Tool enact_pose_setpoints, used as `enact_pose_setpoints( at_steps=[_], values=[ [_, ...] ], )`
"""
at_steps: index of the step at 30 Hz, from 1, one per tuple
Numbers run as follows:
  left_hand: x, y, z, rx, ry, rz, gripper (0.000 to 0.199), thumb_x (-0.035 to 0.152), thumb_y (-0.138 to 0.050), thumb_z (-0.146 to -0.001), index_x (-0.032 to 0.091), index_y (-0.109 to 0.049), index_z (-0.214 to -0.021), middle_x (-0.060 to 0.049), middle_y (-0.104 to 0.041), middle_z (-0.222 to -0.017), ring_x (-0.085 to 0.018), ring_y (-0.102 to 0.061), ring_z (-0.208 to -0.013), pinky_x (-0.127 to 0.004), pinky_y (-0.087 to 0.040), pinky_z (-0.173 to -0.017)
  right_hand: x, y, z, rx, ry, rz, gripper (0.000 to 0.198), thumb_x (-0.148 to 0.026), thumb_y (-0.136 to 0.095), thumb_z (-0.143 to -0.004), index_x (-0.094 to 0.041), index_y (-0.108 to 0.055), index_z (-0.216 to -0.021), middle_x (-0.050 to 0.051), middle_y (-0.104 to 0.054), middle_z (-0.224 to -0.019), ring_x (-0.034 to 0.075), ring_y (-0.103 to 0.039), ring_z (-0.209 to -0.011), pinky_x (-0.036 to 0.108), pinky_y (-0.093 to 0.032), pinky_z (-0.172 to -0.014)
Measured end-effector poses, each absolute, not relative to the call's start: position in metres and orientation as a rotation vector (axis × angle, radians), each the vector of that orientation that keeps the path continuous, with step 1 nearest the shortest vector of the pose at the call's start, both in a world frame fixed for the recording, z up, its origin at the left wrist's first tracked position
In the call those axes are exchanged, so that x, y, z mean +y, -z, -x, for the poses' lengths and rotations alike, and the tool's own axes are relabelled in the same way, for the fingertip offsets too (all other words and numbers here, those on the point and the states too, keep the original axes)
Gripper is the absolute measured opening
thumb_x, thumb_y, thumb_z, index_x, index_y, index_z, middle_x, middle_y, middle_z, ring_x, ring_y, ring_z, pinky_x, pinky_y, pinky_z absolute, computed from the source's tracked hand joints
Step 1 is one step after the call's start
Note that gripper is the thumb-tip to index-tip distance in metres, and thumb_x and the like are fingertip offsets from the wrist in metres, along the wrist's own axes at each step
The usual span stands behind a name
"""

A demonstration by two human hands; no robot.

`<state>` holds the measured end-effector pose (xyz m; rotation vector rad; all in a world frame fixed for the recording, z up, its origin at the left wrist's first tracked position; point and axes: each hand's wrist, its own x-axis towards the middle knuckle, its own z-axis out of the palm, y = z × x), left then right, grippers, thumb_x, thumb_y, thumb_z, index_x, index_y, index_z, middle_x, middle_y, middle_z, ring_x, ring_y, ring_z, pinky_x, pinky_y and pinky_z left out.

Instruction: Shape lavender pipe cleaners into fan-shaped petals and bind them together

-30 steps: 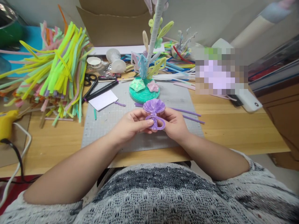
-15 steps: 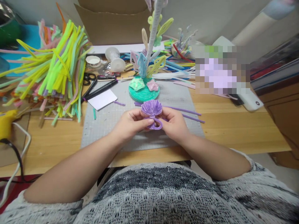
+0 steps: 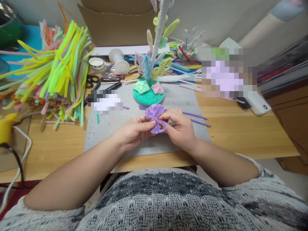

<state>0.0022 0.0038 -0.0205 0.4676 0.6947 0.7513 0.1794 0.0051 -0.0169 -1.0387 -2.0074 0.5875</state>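
Note:
A purple pipe-cleaner shell shape (image 3: 154,111), fanned at the top and narrow at its middle, is held above the grey cutting mat (image 3: 106,134). A loop of purple pipe cleaner curves out on its right side. My left hand (image 3: 132,130) pinches the narrow middle, thumb in front. At the loop and the fan's right edge, my right hand (image 3: 181,128) has its thumb and fingers closed; its fingertips are partly hidden. Two loose purple pipe cleaners (image 3: 197,114) lie on the mat behind my right hand.
Just beyond my hands stands a pipe-cleaner model on a round green base (image 3: 146,98). A large heap of pipe cleaners (image 3: 60,70) fills the left, near a yellow glue gun (image 3: 7,128). Scissors (image 3: 92,80), a marker (image 3: 110,88) and a white spool (image 3: 119,62) lie behind.
The purple shell shape has turned and tilted slightly left, showing more of its lower flare. My right hand's fingers have shifted a little on its right side.

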Motion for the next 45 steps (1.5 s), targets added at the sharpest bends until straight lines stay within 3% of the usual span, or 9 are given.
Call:
enact_pose_setpoints(
  at_steps=[7, 10, 13, 18, 20, 24, 36, 45],
  values=[
    [0.004, 0.019, -0.002, 0.713, -0.728, -0.467, 0.025, 0.016, -0.084, -0.062, 0.011, -0.072, -0.084, -0.002, -0.072, -0.078, -0.010, -0.065, -0.071, -0.023, -0.051, -0.073, 0.004, 0.017, -0.183, -2.205, -0.037, 0.971, 0.011, -0.021, -0.051, -0.091, -0.020, -0.061, -0.085, 0.003, -0.069, -0.080, 0.017, -0.056, -0.072, 0.038, -0.026, -0.076],
    [0.005, 0.016, -0.001, 0.719, -0.739, -0.505, 0.025, 0.016, -0.084, -0.061, 0.011, -0.073, -0.083, -0.003, -0.073, -0.077, -0.010, -0.065, -0.069, -0.022, -0.051, -0.071, 0.002, 0.015, -0.181, -2.190, 0.030, 0.986, 0.007, -0.020, -0.054, -0.089, -0.019, -0.060, -0.085, 0.003, -0.069, -0.078, 0.016, -0.056, -0.070, 0.038, -0.025, -0.074],
    [0.006, 0.014, 0.000, 0.728, -0.785, -0.551, 0.022, 0.016, -0.084, -0.060, 0.011, -0.071, -0.078, -0.002, -0.072, -0.072, -0.010, -0.065, -0.066, -0.022, -0.050, -0.069, 0.001, 0.011, -0.180, -2.170, -0.114, 0.987, 0.010, -0.018, -0.053, -0.089, -0.019, -0.060, -0.082, 0.002, -0.068, -0.075, 0.014, -0.055, -0.066, 0.037, -0.027, -0.072],
    [0.008, 0.009, 0.002, 0.717, -0.875, -0.603, 0.020, 0.013, -0.083, -0.060, 0.010, -0.068, -0.073, -0.001, -0.071, -0.070, -0.009, -0.065, -0.064, -0.022, -0.050, -0.069, 0.003, 0.007, -0.179, -1.997, -0.814, 1.032, 0.017, -0.024, -0.056, -0.088, -0.020, -0.057, -0.071, -0.001, -0.065, -0.067, 0.013, -0.054, -0.063, 0.030, -0.038, -0.067],
    [0.007, 0.008, 0.001, 0.714, -0.841, -0.577, 0.022, 0.014, -0.083, -0.062, 0.011, -0.068, -0.078, -0.002, -0.071, -0.073, -0.010, -0.066, -0.067, -0.022, -0.051, -0.069, 0.002, 0.008, -0.178, -1.897, -0.928, 1.095, 0.017, -0.027, -0.059, -0.086, -0.019, -0.058, -0.071, 0.000, -0.066, -0.068, 0.014, -0.056, -0.065, 0.029, -0.042, -0.065],
    [0.005, 0.010, 0.000, 0.734, -0.817, -0.569, 0.025, 0.017, -0.082, -0.065, 0.012, -0.069, -0.086, -0.002, -0.071, -0.080, -0.012, -0.067, -0.074, -0.026, -0.053, -0.074, 0.002, 0.013, -0.178, -1.864, -0.857, 1.141, 0.011, -0.026, -0.060, -0.085, -0.020, -0.063, -0.077, 0.000, -0.067, -0.070, 0.014, -0.057, -0.066, 0.028, -0.043, -0.065],
    [0.006, 0.018, -0.004, 0.744, -0.902, -0.601, 0.021, 0.018, -0.084, -0.063, 0.012, -0.071, -0.079, -0.001, -0.072, -0.073, -0.009, -0.064, -0.065, -0.022, -0.050, -0.070, 0.000, 0.014, -0.178, -1.991, -0.514, 1.086, 0.011, -0.020, -0.058, -0.088, -0.020, -0.065, -0.079, 0.000, -0.071, -0.072, 0.014, -0.059, -0.063, 0.031, -0.040, -0.066],
    [0.004, 0.022, -0.006, 0.728, -0.928, -0.588, 0.020, 0.022, -0.080, -0.067, 0.012, -0.065, -0.076, -0.001, -0.068, -0.070, -0.009, -0.062, -0.063, -0.024, -0.050, -0.070, -0.001, 0.019, -0.172, -1.833, -0.984, 1.080, 0.017, -0.031, -0.061, -0.087, -0.019, -0.062, -0.075, -0.001, -0.064, -0.066, 0.011, -0.055, -0.060, 0.025, -0.042, -0.058]
  ],
)
